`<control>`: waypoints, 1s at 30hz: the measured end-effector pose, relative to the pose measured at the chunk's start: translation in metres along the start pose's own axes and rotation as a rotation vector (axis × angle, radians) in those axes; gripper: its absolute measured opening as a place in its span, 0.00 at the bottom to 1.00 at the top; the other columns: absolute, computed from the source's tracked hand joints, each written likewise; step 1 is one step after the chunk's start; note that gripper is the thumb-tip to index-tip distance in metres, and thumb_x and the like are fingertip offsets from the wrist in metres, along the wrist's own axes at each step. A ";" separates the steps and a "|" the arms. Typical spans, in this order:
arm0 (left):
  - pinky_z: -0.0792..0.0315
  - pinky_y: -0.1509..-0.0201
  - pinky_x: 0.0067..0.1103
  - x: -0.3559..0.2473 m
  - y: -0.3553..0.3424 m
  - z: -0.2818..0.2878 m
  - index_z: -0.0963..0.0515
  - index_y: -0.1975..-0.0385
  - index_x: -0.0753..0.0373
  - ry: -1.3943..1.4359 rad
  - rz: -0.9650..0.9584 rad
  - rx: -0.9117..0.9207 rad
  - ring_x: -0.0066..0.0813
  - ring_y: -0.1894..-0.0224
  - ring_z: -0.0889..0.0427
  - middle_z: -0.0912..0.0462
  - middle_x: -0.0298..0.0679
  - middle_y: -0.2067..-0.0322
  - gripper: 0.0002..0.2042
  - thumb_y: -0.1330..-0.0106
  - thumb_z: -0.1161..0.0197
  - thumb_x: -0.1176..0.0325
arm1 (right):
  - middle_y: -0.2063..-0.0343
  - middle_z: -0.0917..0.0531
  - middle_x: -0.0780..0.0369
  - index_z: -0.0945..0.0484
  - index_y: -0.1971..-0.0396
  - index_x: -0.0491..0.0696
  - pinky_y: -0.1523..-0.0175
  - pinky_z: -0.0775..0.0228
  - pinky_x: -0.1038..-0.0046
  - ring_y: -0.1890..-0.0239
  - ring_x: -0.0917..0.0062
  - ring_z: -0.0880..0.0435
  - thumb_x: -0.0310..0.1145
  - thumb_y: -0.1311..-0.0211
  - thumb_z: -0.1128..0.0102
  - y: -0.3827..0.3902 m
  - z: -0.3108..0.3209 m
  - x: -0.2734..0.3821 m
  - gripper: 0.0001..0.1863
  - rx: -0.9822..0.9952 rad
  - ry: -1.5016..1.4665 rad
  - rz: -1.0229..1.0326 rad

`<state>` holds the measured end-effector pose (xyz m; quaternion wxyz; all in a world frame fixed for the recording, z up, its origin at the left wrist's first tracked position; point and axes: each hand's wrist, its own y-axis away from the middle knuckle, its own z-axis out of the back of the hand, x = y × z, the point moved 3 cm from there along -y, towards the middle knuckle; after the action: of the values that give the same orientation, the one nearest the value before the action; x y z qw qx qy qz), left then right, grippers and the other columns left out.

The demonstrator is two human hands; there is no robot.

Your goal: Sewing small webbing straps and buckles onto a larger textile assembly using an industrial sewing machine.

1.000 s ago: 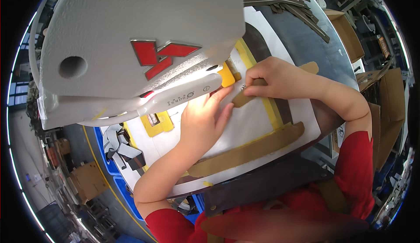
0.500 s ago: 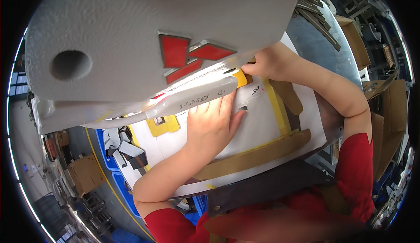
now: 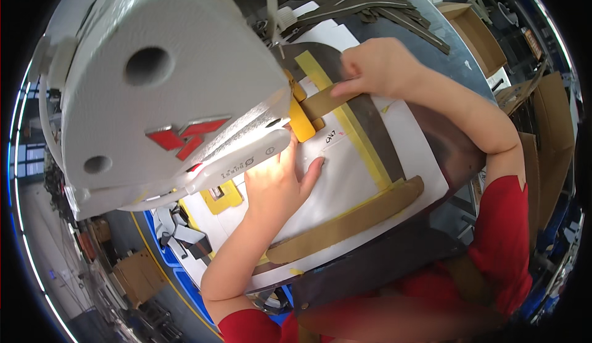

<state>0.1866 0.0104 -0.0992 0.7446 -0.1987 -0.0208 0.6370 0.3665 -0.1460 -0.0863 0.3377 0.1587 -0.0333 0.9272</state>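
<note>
My right hand (image 3: 383, 68) is closed on one end of a brown strip (image 3: 322, 101), thumb against fingers. From there the strip runs left to a yellow guard (image 3: 301, 121) at the end of a grey sewing machine head (image 3: 203, 47). My left hand (image 3: 270, 185) lies on the white sheet (image 3: 327, 176) below the machine's lamp (image 3: 237, 161), thumb spread out to the side. Its fingers are stretched forward, and their tips are partly hidden by the lamp. The machine also hides its needle area.
A curved brown strip (image 3: 351, 223) and yellow tape (image 3: 354, 139) border the sheet. Behind lies a pile of dark strips (image 3: 394, 10) on the metal table. Cardboard boxes (image 3: 475, 37) stand at the right; a blue bin (image 3: 185, 287) is low on the left.
My right hand has moved away from the machine, and a length of brown strip now shows between them. The view has shifted, uncovering more of the table behind. My left hand stays beside the lamp.
</note>
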 end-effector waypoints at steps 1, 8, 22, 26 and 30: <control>0.28 0.61 0.30 -0.001 0.001 0.001 0.25 0.56 0.67 -0.002 -0.013 -0.003 0.40 0.61 0.22 0.24 0.42 0.59 0.24 0.51 0.29 0.61 | 0.84 0.24 0.61 0.25 0.80 0.47 0.69 0.32 0.67 0.77 0.65 0.23 0.56 0.53 0.35 0.007 0.010 -0.014 0.24 -0.011 0.001 -0.008; 0.28 0.63 0.30 -0.003 -0.003 0.001 0.26 0.55 0.68 0.009 0.016 0.028 0.41 0.62 0.22 0.24 0.42 0.59 0.25 0.51 0.29 0.61 | 0.72 0.23 0.65 0.23 0.74 0.49 0.62 0.30 0.69 0.66 0.70 0.22 0.43 0.48 0.36 -0.035 0.019 -0.028 0.13 -0.329 0.129 0.139; 0.27 0.63 0.30 0.000 0.001 0.000 0.26 0.55 0.69 0.004 0.003 -0.010 0.42 0.61 0.22 0.24 0.44 0.58 0.25 0.50 0.30 0.61 | 0.69 0.21 0.63 0.18 0.67 0.47 0.59 0.30 0.70 0.65 0.70 0.21 0.37 0.40 0.43 -0.104 0.011 -0.041 0.10 -0.229 -0.072 0.249; 0.27 0.64 0.29 -0.002 0.000 0.000 0.25 0.56 0.67 -0.004 -0.020 -0.058 0.41 0.61 0.22 0.24 0.43 0.58 0.23 0.50 0.30 0.61 | 0.72 0.19 0.61 0.20 0.65 0.45 0.58 0.30 0.73 0.67 0.75 0.20 0.37 0.38 0.45 -0.104 0.020 -0.061 0.11 -0.409 -0.322 0.079; 0.29 0.65 0.27 -0.008 0.005 0.004 0.23 0.62 0.62 0.128 0.040 -0.009 0.37 0.65 0.22 0.22 0.38 0.63 0.17 0.50 0.30 0.64 | 0.77 0.21 0.63 0.22 0.67 0.44 0.68 0.32 0.75 0.77 0.79 0.24 0.34 0.38 0.46 -0.042 0.098 -0.068 0.09 -1.006 -0.168 0.114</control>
<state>0.1795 0.0041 -0.0956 0.7304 -0.2429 0.0279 0.6378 0.4692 -0.1723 -0.0172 0.3174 0.0486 -0.5108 0.7975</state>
